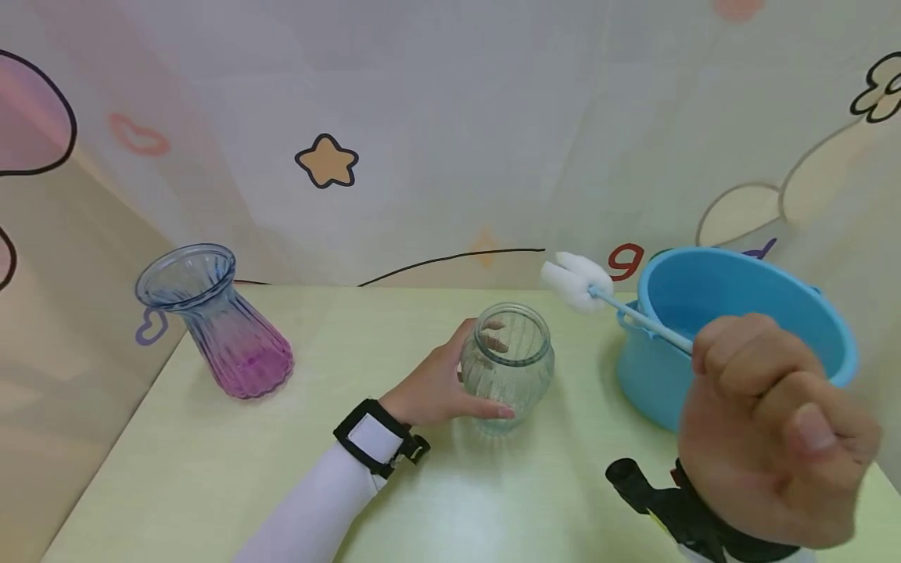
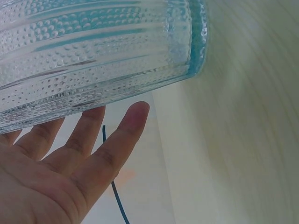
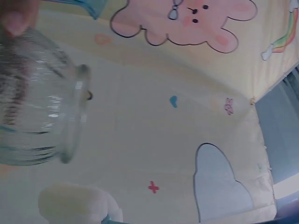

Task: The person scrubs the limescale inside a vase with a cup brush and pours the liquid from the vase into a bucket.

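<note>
A clear ribbed glass jar (image 1: 508, 371) with a wide round mouth stands upright near the table's middle. My left hand (image 1: 454, 383) holds it from the left, thumb across the front and fingers behind. In the left wrist view, the jar's dotted glass (image 2: 103, 51) lies across the top, above the fingers of my left hand (image 2: 70, 172). Raised at the right, my right hand (image 1: 774, 430) grips the light-blue handle of a sponge bottle brush (image 1: 577, 281). Its white sponge head points left, above and to the right of the jar mouth. The right wrist view shows the sponge head (image 3: 77, 203) below the jar (image 3: 42, 102).
A light-blue bucket (image 1: 655, 375) stands at the right, behind my right hand. On the left a fluted glass vase (image 1: 242, 336), blue above and pink below, stands on the pale table (image 1: 211, 485). A printed cloth (image 1: 450, 141) hangs along the back.
</note>
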A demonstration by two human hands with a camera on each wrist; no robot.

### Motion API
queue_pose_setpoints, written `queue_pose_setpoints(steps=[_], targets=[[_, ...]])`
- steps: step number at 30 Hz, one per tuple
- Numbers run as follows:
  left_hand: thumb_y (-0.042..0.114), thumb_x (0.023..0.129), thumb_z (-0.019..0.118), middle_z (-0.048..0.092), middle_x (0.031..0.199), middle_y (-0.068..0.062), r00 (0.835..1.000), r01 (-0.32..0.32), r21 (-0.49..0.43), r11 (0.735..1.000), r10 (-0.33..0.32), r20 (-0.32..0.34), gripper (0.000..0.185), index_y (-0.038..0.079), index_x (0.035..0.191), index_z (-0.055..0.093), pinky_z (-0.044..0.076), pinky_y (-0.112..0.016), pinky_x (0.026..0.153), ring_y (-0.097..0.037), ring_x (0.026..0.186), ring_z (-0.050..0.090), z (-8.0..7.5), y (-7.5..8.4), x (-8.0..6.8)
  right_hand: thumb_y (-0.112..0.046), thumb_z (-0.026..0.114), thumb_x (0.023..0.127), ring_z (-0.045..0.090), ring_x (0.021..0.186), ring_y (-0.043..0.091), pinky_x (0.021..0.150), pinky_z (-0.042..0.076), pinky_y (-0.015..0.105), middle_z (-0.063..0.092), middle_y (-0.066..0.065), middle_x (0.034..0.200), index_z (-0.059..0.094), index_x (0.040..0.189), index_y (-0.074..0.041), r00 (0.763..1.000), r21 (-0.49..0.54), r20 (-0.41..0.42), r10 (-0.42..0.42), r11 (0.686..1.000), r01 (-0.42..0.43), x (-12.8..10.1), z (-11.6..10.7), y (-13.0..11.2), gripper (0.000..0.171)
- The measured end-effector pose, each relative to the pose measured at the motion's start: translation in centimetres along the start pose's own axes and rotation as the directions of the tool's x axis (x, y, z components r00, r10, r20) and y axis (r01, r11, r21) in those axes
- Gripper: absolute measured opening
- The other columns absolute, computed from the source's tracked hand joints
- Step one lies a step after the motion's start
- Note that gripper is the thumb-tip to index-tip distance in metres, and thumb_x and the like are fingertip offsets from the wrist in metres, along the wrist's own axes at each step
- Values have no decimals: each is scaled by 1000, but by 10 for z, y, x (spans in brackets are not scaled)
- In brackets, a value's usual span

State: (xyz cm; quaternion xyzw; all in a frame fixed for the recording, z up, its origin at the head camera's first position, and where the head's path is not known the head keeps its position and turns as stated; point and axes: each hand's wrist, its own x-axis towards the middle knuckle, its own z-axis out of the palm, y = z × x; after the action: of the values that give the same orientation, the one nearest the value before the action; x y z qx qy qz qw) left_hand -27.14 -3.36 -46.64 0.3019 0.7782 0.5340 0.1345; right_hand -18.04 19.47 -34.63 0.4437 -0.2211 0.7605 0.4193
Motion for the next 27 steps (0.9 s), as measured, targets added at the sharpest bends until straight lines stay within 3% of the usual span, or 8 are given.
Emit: queue_pose_setpoints(steps=[3, 7, 10, 14, 17, 21, 24, 27], targets=[[32, 78, 92, 58, 145, 0, 1000, 0, -3, 1000, 0, 10, 99, 30, 155, 30, 56, -37, 98, -18, 126, 60, -1, -2, 0, 8, 44, 88, 39, 75, 30, 75, 30, 35, 36, 20, 68, 30, 55, 2, 983, -61, 86, 162, 986, -157, -10, -3, -5, 36], [34, 79, 91, 58, 144, 0, 1000, -4, 5, 1000, 3, 23, 98, 29, 155, 29, 55, -37, 98, -18, 127, 60, -2, -2, 0, 14, 45, 89, 45, 76, 26, 71, 30, 32, 45, 17, 69, 44, 57, 9, 942, -235, 124, 313, 931, -279, -24, -8, -10, 32], [35, 80, 90, 57, 144, 1, 1000, -7, 2, 1000, 7, 25, 97, 29, 155, 29, 55, -38, 100, -19, 128, 60, -3, -2, 0, 16, 44, 87, 45, 73, 23, 67, 30, 30, 44, 13, 67, 46, 57, 7, 916, -353, 194, 351, 896, -269, -33, -17, -8, 32], [38, 79, 90, 56, 146, 2, 1000, 12, 1, 1000, -12, 20, 98, 32, 155, 29, 54, -39, 100, -20, 129, 59, -5, -3, 0, 18, 49, 83, 40, 67, 18, 63, 28, 25, 40, 8, 63, 40, 53, -2, 864, -435, 345, 366, 878, -198, -46, -33, -2, 37], [40, 78, 90, 55, 145, 5, 999, 32, 12, 999, -32, 15, 98, 34, 154, 29, 54, -39, 100, -21, 128, 59, -6, -4, 1, 18, 55, 82, 37, 68, 14, 63, 26, 23, 37, 4, 63, 37, 55, -8, 791, -506, 437, 428, 844, -178, -55, -48, -2, 41], [39, 78, 90, 56, 143, 5, 999, 36, 8, 999, -36, 12, 98, 32, 155, 29, 54, -39, 100, -21, 126, 59, -6, -6, 1, 17, 62, 73, 36, 71, 11, 64, 25, 23, 34, 0, 65, 38, 56, -13, 673, -634, 501, 544, 760, -143, -65, -65, -3, 42], [37, 78, 91, 56, 142, 6, 1000, 26, -11, 1000, -25, 9, 98, 33, 154, 30, 54, -37, 100, -19, 125, 59, -5, -5, 1, 15, 65, 66, 37, 72, 9, 66, 28, 23, 34, -2, 65, 41, 56, -17, 604, -703, 515, 608, 703, -109, -73, -75, -1, 42], [35, 77, 91, 57, 141, 7, 1000, 12, -29, 1000, -12, 5, 96, 37, 152, 32, 54, -36, 99, -17, 124, 59, -3, -4, 1, 14, 67, 65, 38, 73, 7, 66, 30, 22, 34, -4, 65, 43, 56, -20, 553, -751, 505, 663, 653, -96, -79, -83, -1, 42]])
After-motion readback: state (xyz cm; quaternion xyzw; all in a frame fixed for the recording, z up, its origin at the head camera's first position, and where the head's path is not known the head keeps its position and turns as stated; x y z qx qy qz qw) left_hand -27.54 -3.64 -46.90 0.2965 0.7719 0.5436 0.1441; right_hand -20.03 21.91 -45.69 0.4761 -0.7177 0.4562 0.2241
